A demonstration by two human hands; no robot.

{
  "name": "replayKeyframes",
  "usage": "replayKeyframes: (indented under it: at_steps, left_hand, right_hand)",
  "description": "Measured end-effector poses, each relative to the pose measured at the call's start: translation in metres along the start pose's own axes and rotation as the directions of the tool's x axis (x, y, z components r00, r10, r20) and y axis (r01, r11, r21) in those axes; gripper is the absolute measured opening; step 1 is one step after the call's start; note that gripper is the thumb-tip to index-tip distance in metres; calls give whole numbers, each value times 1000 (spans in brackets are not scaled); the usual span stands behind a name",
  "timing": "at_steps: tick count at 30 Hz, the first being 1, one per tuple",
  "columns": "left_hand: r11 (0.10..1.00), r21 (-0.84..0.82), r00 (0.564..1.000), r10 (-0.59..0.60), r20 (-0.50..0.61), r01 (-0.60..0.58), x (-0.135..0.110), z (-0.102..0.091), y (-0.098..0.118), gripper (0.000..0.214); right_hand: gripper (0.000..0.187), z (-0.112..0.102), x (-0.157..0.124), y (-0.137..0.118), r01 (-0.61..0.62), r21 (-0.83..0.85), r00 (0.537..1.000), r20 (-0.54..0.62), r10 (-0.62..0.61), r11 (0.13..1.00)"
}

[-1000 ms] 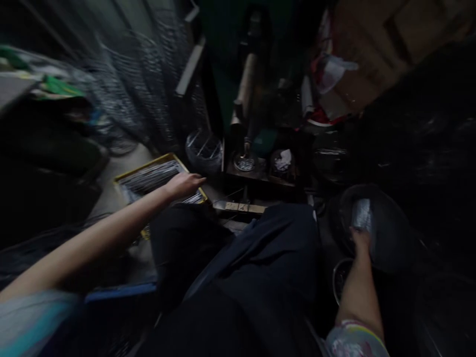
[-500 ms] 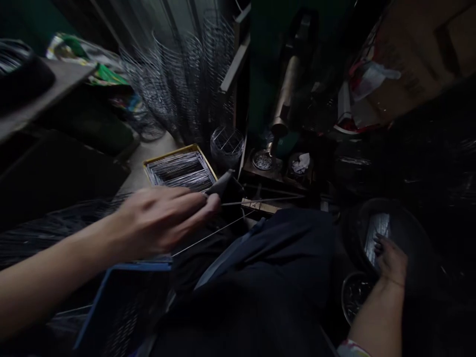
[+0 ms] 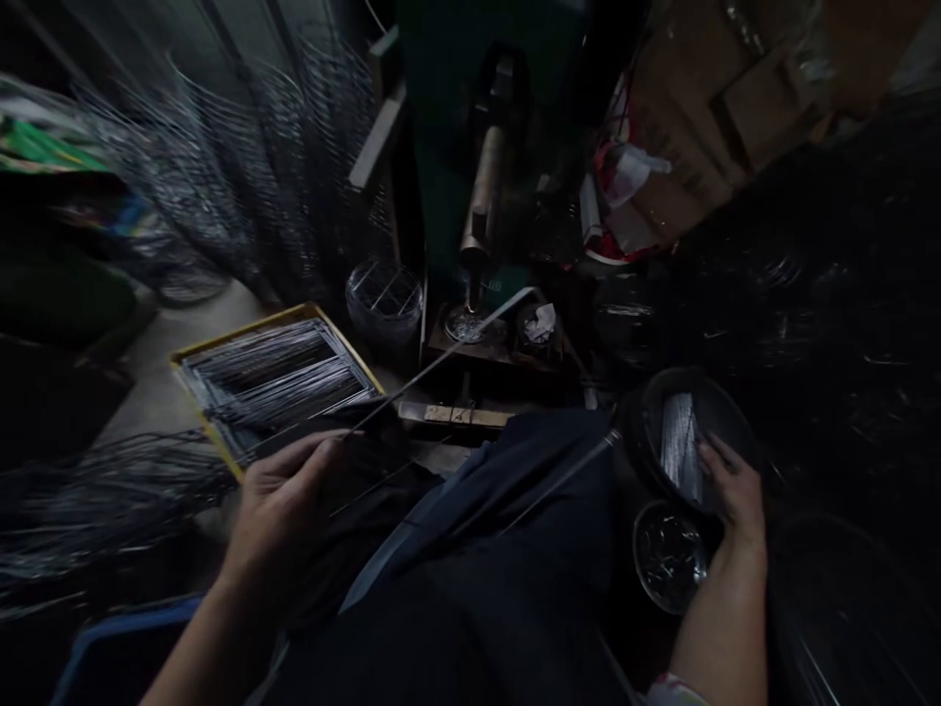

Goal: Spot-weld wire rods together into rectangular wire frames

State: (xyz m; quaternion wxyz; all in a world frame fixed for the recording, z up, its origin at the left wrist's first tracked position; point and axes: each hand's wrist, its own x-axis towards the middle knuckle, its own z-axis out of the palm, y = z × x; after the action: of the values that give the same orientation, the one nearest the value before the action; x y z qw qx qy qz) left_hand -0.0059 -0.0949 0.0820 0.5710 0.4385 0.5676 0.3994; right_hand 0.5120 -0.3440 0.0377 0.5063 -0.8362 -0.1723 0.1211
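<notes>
My left hand [image 3: 283,500] pinches a thin bent metal wire frame [image 3: 430,368] between thumb and fingers. The frame slants up and away over my lap, its far bend in front of the machine. At the right, my right hand [image 3: 739,500] has its fingertips against a bundle of short metal wires [image 3: 680,446]. These lie in a dark round bowl [image 3: 654,384]. The fingers are drawn together, and whether a wire is between them is too dark to see. Below the bowl stands a round tin [image 3: 670,559] of small shiny pieces.
Ahead is a machine with a cylindrical arm [image 3: 481,196] over a small dish [image 3: 465,326]. A yellow-edged crate [image 3: 242,338] of wire frames stands left, near loose wires [image 3: 110,500]. Wire mesh stacks [image 3: 235,157] stand behind. Cardboard [image 3: 683,127] is at upper right.
My left hand has moved back toward me and lower, and the wire frame now points up toward the machine. My right hand remains at the wires in the bowl. The view has turned right.
</notes>
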Motion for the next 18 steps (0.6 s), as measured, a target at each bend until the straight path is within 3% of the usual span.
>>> replayKeyframes:
  at_steps: [2,5,7,11,13,18]
  left_hand:
    - [988,-67,990,-138,-5,137,4,-4,-24,57]
    - [991,22,991,-134,12,133,13,-33,-55,76]
    - [980,138,984,-158,87,145,15,-57,-66,87]
    - [893,222,865,-439,243,391,-1,-92,-66,112]
    - [859,153,831,-512,217,489,-14,-104,-64,119]
    - [854,-1,853,-519,49,520,-30,-120,-76,121]
  right_hand:
    - [73,2,-4,-9,35,-83,999,3,-35,996]
    - [73,14,-6,-18,83,-142,995,69,-73,986]
    - [71,28,-8,-22,115,-163,988,124,-95,980]
    - [66,60,-20,-34,179,-161,957,257,-134,971]
    - [66,76,-30,-45,210,-171,935,324,-146,963]
    - [65,107,-67,-77,312,-141,837,508,-202,939]
